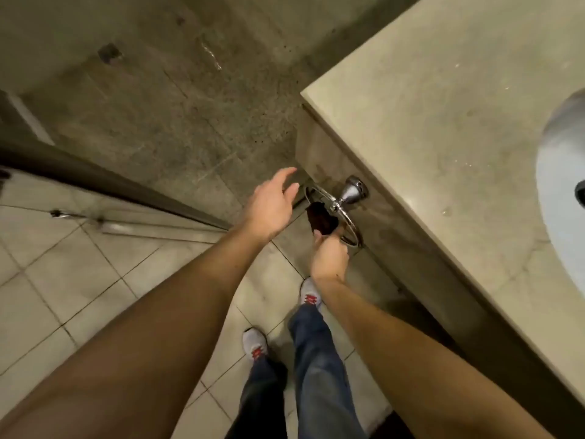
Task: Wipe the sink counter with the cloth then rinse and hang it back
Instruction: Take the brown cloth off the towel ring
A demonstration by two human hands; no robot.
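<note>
My right grip (329,256) is clamped on the one dark cloth (321,220) in the single chrome ring (335,213); my left grip (269,204) hangs spread apart beside the bench (443,106).

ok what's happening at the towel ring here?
A person stands at the end of a beige stone sink counter. Their right hand grips a dark brown cloth that sits in the chrome towel ring mounted on the counter's side. The left hand hovers open beside the ring, holding nothing. Whether the cloth is coming off or going back on, one frame can't say.
</note>
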